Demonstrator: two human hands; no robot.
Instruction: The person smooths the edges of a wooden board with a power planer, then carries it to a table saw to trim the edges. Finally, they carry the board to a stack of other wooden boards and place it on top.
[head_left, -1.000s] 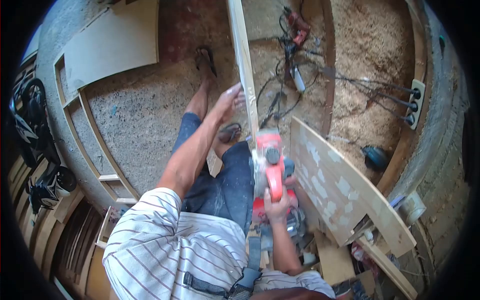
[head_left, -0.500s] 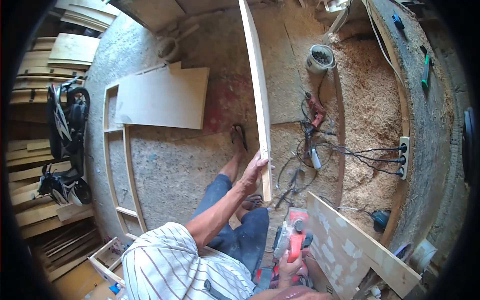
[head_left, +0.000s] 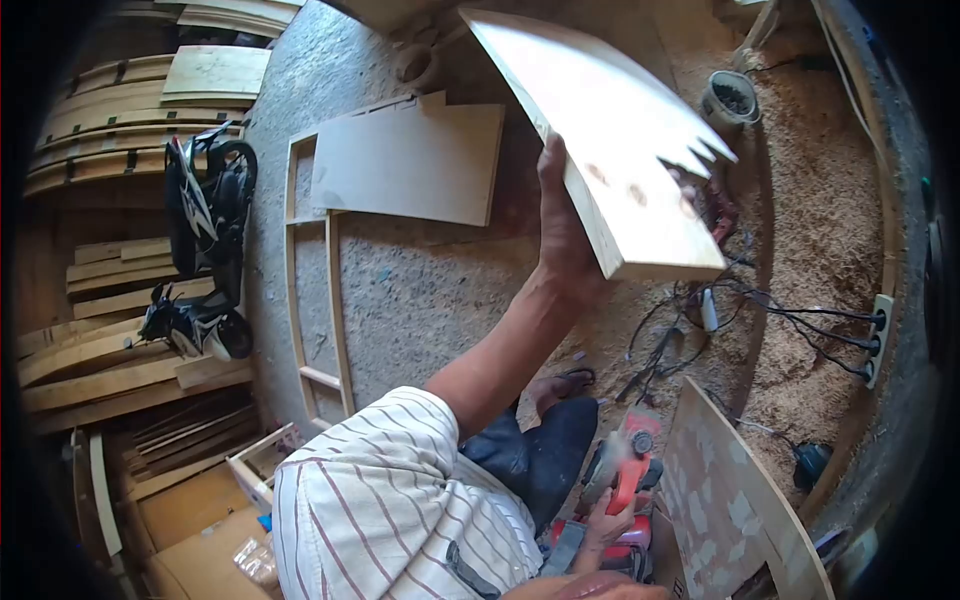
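My left hand (head_left: 565,225) is closed around the edge of a pale wooden board (head_left: 610,130), raised in front of me with its broad face tilted up. Dark knots mark the near part of that face, and its right side has a jagged outline. Low and close to my body, my right hand (head_left: 606,525) grips the handle of a red power tool (head_left: 632,465), which looks like an electric planer. A leaning panel with pale patches (head_left: 735,490) stands just right of the tool.
A wooden frame (head_left: 293,265) and a flat panel (head_left: 405,165) lie on the floor. A motorcycle (head_left: 215,215) stands by stacked planks (head_left: 115,265). Cords run to a power strip (head_left: 880,340) over wood shavings (head_left: 815,230). A bucket (head_left: 730,100) sits at the back right.
The board has turned from edge-on to showing its broad face, and my left hand has risen with it. The view has shifted; my right hand still holds the electric planer.
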